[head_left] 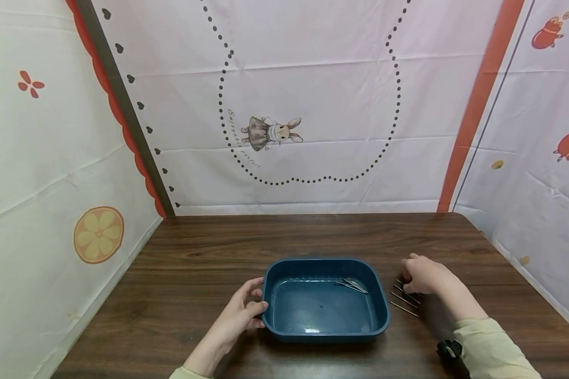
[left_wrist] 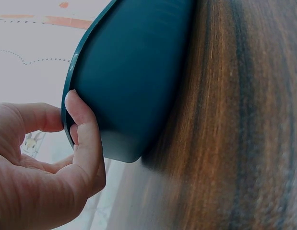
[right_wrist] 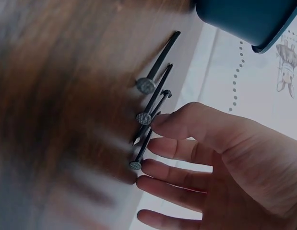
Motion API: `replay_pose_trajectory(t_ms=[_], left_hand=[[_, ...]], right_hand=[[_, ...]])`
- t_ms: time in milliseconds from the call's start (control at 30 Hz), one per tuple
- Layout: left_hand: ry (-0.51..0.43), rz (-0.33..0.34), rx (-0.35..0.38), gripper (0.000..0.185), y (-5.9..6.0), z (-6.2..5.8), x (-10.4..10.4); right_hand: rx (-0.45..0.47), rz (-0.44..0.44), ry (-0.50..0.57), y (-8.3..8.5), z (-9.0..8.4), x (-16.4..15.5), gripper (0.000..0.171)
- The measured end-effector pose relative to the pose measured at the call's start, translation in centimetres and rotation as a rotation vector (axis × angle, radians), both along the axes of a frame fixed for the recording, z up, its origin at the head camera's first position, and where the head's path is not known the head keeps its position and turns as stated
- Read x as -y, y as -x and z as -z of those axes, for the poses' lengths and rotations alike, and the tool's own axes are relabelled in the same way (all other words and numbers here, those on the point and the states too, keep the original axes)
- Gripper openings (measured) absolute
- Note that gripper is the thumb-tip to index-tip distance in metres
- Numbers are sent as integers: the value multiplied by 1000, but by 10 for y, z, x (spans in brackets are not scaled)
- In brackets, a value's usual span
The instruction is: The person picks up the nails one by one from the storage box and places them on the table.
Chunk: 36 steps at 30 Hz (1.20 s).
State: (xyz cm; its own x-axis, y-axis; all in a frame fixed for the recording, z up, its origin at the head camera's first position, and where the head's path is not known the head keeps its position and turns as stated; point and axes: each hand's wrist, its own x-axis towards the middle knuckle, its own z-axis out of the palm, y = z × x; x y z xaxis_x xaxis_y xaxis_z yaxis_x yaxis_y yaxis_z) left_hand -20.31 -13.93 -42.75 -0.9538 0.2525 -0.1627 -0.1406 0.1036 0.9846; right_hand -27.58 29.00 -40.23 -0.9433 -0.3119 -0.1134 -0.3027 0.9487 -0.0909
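Observation:
A dark blue rectangular tub (head_left: 322,310) stands on the table. My left hand (head_left: 242,309) pinches its left rim, thumb on one side and fingers on the other, as the left wrist view shows. Several metal nails (head_left: 353,286) lie inside the tub at its back right. More nails lie side by side on the table to the right of it, the nearest nail (head_left: 404,309) slanting. Over the far ones is my right hand (head_left: 425,275). In the right wrist view its thumb and fingertips reach right at a nail (right_wrist: 141,155), apart from one another.
The dark wooden table (head_left: 208,247) runs back to a printed white cloth (head_left: 322,116). More cloth hangs along the left and right sides. A small black object (head_left: 449,348) sits by the right sleeve (head_left: 493,347).

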Motion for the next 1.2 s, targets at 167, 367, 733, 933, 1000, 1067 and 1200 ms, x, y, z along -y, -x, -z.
replay_pose_trajectory(t_ms=[167,367,733,933,1000,1067,1200], left_hand=[[-4,3,3,60,1,0,1],[-3,6,0,61,0,0,1],[15,1,2,59,2,0,0],[22,-7,10,58,1,-1,0],[26,-11,15,58,1,-1,0],[29,-12,18,57,0,-1,0],[33,-13,15,58,0,-2,0]], right_hand=[[13,-3,23,-1,-1,-1,30],[35,19,19,-2,-5,0,44],[56,37,57,-6,-8,0,41],[74,39,76,-7,-11,-1,45],[78,40,86,-8,-12,-1,44],[73,39,96,-8,-12,0,45],[43,27,117,-10,-15,2,47]])
